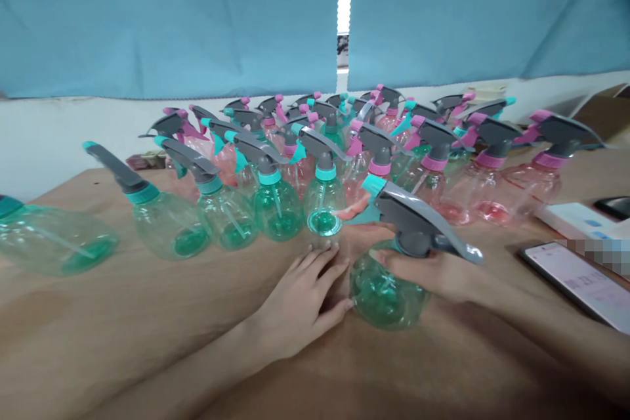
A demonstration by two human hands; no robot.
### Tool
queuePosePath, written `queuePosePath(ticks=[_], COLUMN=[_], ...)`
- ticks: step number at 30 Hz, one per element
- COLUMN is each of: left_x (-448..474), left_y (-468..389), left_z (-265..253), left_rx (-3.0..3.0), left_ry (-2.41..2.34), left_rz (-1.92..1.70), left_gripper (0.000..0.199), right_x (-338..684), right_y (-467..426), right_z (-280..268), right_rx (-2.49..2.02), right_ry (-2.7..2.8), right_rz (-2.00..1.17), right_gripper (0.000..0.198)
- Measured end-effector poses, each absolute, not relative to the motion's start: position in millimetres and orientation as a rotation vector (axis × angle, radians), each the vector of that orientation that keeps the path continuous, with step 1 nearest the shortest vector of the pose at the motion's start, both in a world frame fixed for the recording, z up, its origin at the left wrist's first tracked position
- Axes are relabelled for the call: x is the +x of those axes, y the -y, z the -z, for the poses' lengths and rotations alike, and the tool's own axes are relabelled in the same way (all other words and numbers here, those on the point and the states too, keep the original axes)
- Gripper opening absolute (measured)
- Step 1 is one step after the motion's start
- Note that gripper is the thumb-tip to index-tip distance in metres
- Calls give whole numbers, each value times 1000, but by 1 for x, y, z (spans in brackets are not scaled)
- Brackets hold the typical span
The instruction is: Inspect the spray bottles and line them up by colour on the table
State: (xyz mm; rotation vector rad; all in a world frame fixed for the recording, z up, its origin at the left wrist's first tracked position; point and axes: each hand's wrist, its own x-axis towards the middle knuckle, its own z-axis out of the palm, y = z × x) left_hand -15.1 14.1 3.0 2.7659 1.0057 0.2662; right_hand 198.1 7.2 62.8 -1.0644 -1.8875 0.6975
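Observation:
A clear green spray bottle with a grey and turquoise trigger head stands close in front of me, to the right of the middle. My right hand grips it around the neck, thumb on the near side and a finger stretched past the trigger. Flat on the wooden table, my left hand lies with its fingers spread, its thumb tip close to the held bottle's base. Just beyond its fingertips is another green spray bottle. Whether those fingertips touch it, I cannot tell.
Rows of green and pink spray bottles fill the table's back half. One green bottle is at the far left. A phone lies at right, beside a white box and a dark object. A blue curtain hangs behind.

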Motion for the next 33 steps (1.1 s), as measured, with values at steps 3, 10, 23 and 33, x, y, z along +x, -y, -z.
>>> queuePosePath(ticks=[3, 10, 23, 33], left_x=[-15, -16, -15, -16], left_y=[-14, -14, -15, -16], left_z=[-3, -3, -1, -4], left_rx=[2767, 2770, 2803, 2810], left_ry=[-996, -972, -971, -953], left_rz=[-278, -309, -288, -227], left_gripper=[47, 46, 49, 61], right_x=[198, 200, 192, 194], right_y=[-10, -15, -11, -11], right_z=[-58, -54, -55, -52], right_rx=[-1011, -933, -996, -1081], right_ry=[1882, 1889, 1778, 1824], right_rz=[-793, -848, -778, -740], right_gripper=[53, 60, 37, 25])
